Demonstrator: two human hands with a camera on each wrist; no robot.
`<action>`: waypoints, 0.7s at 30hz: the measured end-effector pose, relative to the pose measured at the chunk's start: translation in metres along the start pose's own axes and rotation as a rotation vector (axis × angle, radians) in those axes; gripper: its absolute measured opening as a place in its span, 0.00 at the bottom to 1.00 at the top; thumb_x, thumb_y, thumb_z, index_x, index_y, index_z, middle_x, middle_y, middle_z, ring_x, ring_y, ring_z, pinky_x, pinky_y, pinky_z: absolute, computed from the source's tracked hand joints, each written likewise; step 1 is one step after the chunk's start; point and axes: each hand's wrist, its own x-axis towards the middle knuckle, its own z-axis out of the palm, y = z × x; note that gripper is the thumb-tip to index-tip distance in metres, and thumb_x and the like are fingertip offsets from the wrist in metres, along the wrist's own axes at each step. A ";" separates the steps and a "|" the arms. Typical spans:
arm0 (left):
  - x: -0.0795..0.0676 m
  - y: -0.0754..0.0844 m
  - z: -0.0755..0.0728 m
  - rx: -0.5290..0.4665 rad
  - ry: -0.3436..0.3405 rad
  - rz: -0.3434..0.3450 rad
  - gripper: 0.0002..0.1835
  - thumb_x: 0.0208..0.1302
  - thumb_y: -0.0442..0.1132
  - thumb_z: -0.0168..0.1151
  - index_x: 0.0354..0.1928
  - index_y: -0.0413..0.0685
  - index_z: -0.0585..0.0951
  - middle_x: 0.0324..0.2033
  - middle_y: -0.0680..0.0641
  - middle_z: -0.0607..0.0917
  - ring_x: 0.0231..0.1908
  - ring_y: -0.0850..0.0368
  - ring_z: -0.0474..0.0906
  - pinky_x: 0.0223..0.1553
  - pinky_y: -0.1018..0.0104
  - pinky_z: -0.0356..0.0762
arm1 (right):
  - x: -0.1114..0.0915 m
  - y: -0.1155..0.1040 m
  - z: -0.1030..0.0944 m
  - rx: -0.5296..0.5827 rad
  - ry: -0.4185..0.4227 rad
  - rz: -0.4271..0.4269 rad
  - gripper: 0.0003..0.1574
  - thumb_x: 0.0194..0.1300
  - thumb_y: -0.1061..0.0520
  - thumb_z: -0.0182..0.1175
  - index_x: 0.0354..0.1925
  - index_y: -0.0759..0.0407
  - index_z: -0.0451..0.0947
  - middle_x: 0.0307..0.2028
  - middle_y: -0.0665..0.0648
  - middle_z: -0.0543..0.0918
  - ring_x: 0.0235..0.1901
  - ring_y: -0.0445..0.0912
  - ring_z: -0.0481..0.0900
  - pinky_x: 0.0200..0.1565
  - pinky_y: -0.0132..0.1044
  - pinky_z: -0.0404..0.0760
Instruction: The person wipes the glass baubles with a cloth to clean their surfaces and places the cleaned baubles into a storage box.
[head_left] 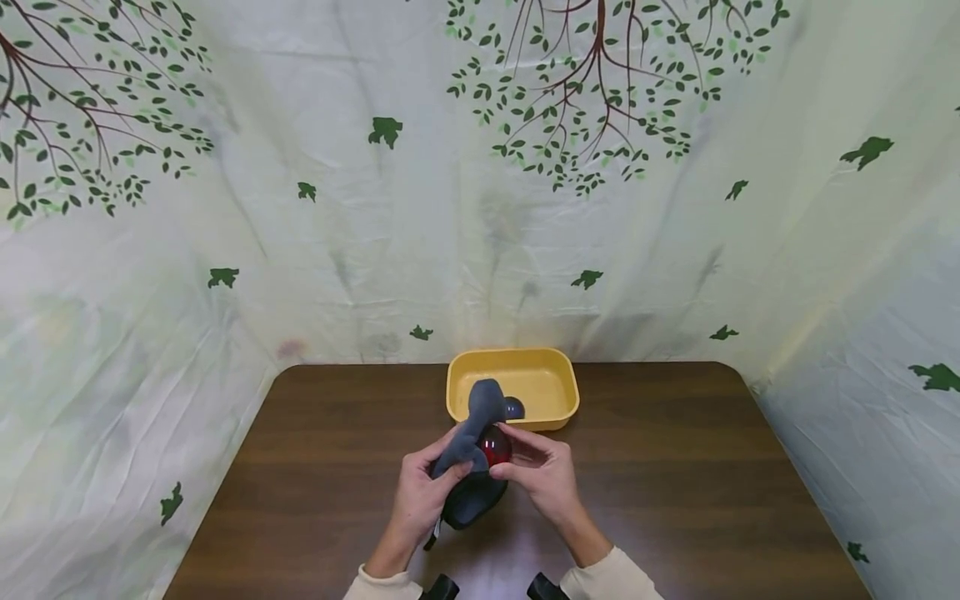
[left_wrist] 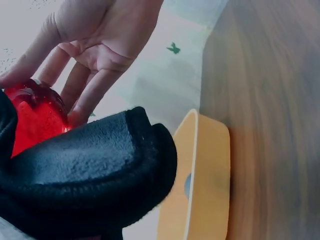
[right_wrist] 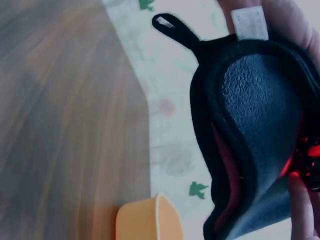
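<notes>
A dark blue-grey cloth (head_left: 486,402) with a black edge and a hanging loop is bunched in my left hand (head_left: 412,496), which grips it between thumb and fingers. Against the cloth sits a glossy, see-through red ball (head_left: 497,446). My right hand (head_left: 545,477) pinches this ball from the right with its thumb and fingertips. The left wrist view shows the cloth (left_wrist: 85,155) folded below the ball (left_wrist: 37,117). A white tag and the loop stand out on the cloth (right_wrist: 260,95) in the right wrist view. Cloth hides part of the ball.
Just beyond the hands, a yellow tub (head_left: 543,383) stands at the far edge of the brown wooden table (head_left: 675,467). A dark blue ball (head_left: 514,408) lies in it, partly covered by the cloth. White leaf-patterned sheeting (head_left: 465,208) hangs behind and at both sides.
</notes>
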 end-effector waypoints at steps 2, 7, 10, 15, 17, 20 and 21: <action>0.001 -0.001 -0.002 0.042 -0.025 0.060 0.24 0.53 0.21 0.66 0.55 0.26 0.77 0.53 0.34 0.79 0.53 0.63 0.77 0.53 0.73 0.73 | 0.000 -0.001 0.002 -0.003 0.023 0.062 0.29 0.50 0.69 0.71 0.51 0.78 0.76 0.48 0.64 0.84 0.43 0.45 0.84 0.44 0.38 0.82; 0.001 -0.005 -0.005 0.077 -0.068 0.147 0.23 0.52 0.20 0.66 0.54 0.26 0.78 0.54 0.32 0.78 0.56 0.61 0.75 0.57 0.73 0.70 | 0.001 -0.005 0.007 -0.037 0.067 0.211 0.21 0.61 0.66 0.65 0.52 0.75 0.78 0.46 0.72 0.82 0.36 0.46 0.86 0.36 0.40 0.84; 0.000 -0.004 -0.004 0.082 -0.039 0.118 0.23 0.53 0.21 0.67 0.54 0.29 0.78 0.54 0.34 0.79 0.56 0.61 0.76 0.56 0.73 0.70 | 0.003 -0.009 0.007 -0.078 0.047 0.255 0.21 0.63 0.61 0.64 0.53 0.72 0.79 0.46 0.71 0.83 0.35 0.46 0.86 0.36 0.41 0.84; -0.003 -0.002 0.001 0.029 0.073 -0.021 0.24 0.54 0.22 0.67 0.55 0.29 0.78 0.53 0.35 0.80 0.52 0.64 0.78 0.52 0.73 0.74 | 0.007 -0.013 0.000 -0.069 -0.128 0.201 0.28 0.62 0.62 0.65 0.58 0.72 0.74 0.51 0.72 0.79 0.43 0.44 0.84 0.44 0.36 0.82; -0.004 -0.001 0.004 -0.021 0.118 -0.076 0.24 0.54 0.22 0.66 0.55 0.26 0.76 0.50 0.35 0.82 0.48 0.63 0.80 0.49 0.72 0.77 | 0.008 -0.011 -0.003 -0.056 -0.201 0.146 0.32 0.59 0.66 0.67 0.60 0.73 0.72 0.54 0.73 0.77 0.47 0.44 0.82 0.47 0.36 0.81; -0.004 0.001 0.006 -0.106 0.165 -0.144 0.23 0.57 0.23 0.65 0.55 0.22 0.74 0.43 0.43 0.86 0.42 0.62 0.82 0.44 0.70 0.80 | 0.009 -0.008 -0.005 -0.081 -0.238 0.041 0.36 0.53 0.69 0.69 0.61 0.73 0.71 0.55 0.72 0.75 0.49 0.44 0.80 0.50 0.36 0.79; -0.004 0.002 0.006 -0.132 0.171 -0.156 0.23 0.57 0.23 0.64 0.55 0.20 0.73 0.41 0.47 0.87 0.40 0.61 0.82 0.44 0.69 0.80 | 0.009 -0.007 -0.004 -0.111 -0.222 0.008 0.37 0.52 0.69 0.71 0.60 0.71 0.72 0.55 0.70 0.76 0.50 0.44 0.79 0.51 0.36 0.79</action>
